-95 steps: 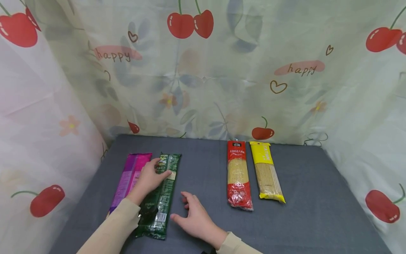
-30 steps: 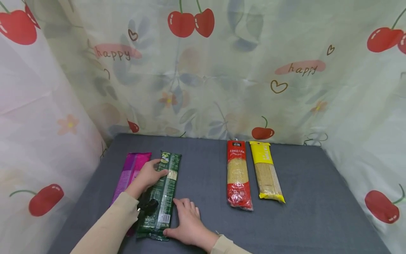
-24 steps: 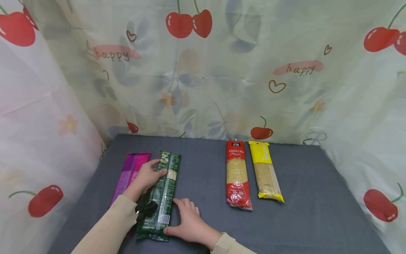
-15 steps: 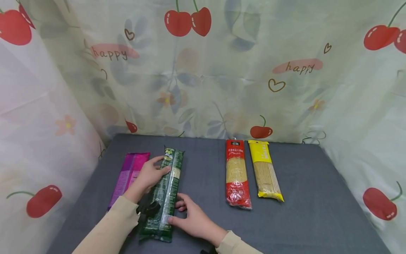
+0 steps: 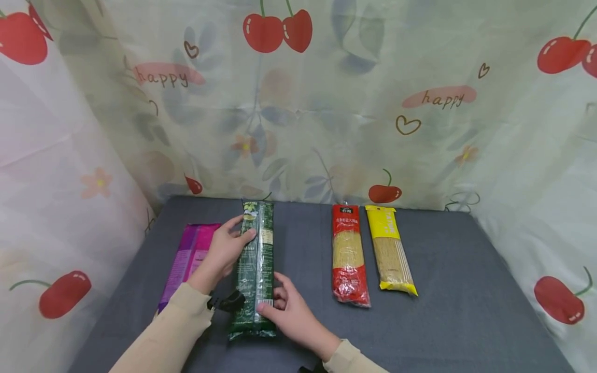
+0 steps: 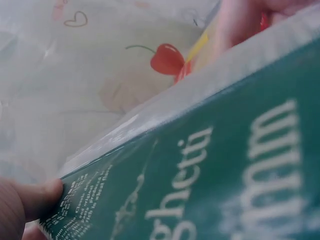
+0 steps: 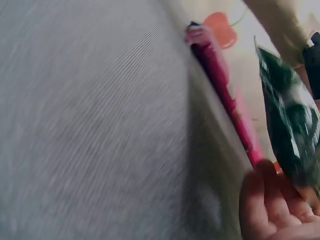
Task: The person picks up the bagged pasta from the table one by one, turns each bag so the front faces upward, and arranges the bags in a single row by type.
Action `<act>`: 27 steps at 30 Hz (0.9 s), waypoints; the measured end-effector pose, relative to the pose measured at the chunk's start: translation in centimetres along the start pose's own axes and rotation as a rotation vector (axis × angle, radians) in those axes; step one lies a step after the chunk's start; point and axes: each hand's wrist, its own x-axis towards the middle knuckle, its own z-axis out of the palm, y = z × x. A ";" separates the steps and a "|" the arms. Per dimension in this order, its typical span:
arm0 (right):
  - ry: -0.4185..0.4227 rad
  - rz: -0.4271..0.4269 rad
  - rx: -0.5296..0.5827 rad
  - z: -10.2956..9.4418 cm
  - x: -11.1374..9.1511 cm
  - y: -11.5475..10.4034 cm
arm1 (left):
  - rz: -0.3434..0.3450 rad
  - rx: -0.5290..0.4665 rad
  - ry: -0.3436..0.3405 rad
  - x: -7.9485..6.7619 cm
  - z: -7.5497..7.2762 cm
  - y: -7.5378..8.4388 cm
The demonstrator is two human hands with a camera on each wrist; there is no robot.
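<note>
A long green packet of spaghetti (image 5: 255,269) is held in both hands, raised off the table with its barcode end toward the person. My left hand (image 5: 226,248) grips its left edge near the far end, thumb on top. Lower down on the right edge, my right hand (image 5: 294,313) pinches it with the thumb over the barcode and the fingers beneath. In the left wrist view the spaghetti packet (image 6: 200,165) fills the foreground, lettering visible. The right wrist view shows the near end of the green packet (image 7: 290,115) above the cloth, with the right-hand fingers (image 7: 272,200) under it.
A purple and pink packet (image 5: 186,259) lies left of the green one, partly behind the left forearm. To the right lie a red pasta packet (image 5: 349,254) and a yellow one (image 5: 391,251). Grey cloth (image 5: 457,290) covers the table; a printed curtain (image 5: 298,129) stands behind.
The green packet has been lifted from the table and moved slightly right and away, turning straighter. My right hand went from beside its edge to gripping it.
</note>
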 end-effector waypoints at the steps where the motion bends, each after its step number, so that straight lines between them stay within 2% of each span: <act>1: 0.004 0.006 0.038 0.1 0.0 -0.1 | 0.005 -0.016 0.004 0.0 0.1 0.2; 5: 0.015 0.034 0.152 0.2 0.0 -0.3 | 0.035 -0.017 0.009 -0.2 0.5 0.5; 15: 0.052 0.031 0.199 0.0 0.0 0.3 | 0.141 0.128 -0.086 -0.4 0.8 0.5; 24: 0.108 -0.028 0.116 -0.9 0.3 -0.1 | 0.244 0.292 -0.064 -0.2 1.3 0.1; 27: 0.111 -0.052 0.077 -1.3 0.3 -0.5 | 0.259 0.331 -0.068 -0.4 1.5 -0.1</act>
